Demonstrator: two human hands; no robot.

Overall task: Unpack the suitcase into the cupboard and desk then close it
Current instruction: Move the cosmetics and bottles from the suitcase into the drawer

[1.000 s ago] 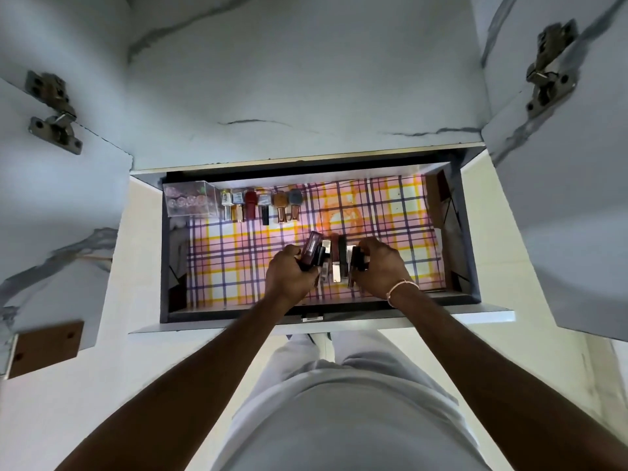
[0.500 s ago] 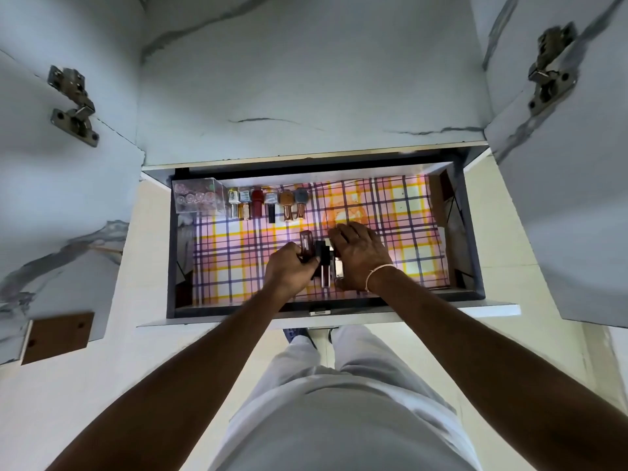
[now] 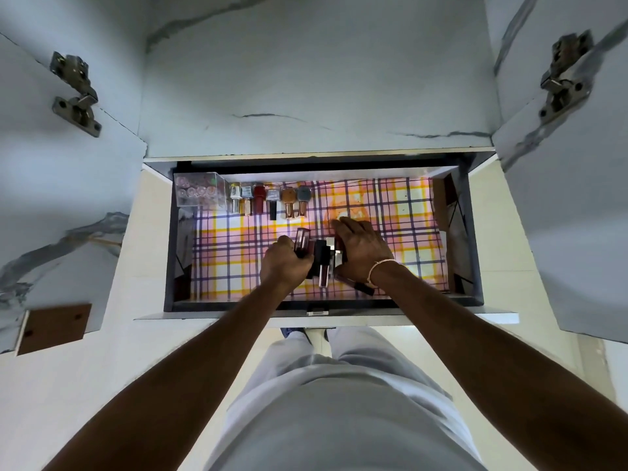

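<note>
An open drawer (image 3: 474, 266) lined with pink, yellow and purple plaid paper sits below the cupboard. My left hand (image 3: 283, 263) grips a dark red lipstick tube (image 3: 301, 240) near the drawer's front middle. Between my hands lies a small cluster of lipstick tubes (image 3: 324, 263), dark and silver. My right hand (image 3: 362, 248) rests flat over the cluster's right side, fingers spread; one dark tube (image 3: 360, 287) pokes out under its wrist. A row of several nail polish bottles (image 3: 272, 198) stands along the drawer's back edge. The suitcase is out of view.
A clear plastic box (image 3: 198, 192) with round items fills the drawer's back left corner. Two cupboard doors (image 3: 571, 198) stand open at either side, hinges (image 3: 76, 93) showing. A marbled shelf (image 3: 316, 79) lies above the drawer. My legs stand below the drawer front.
My right hand has opened from a grip and laid flat over the tubes, shifting left. My left hand keeps hold of the dark red tube and stays almost in place.
</note>
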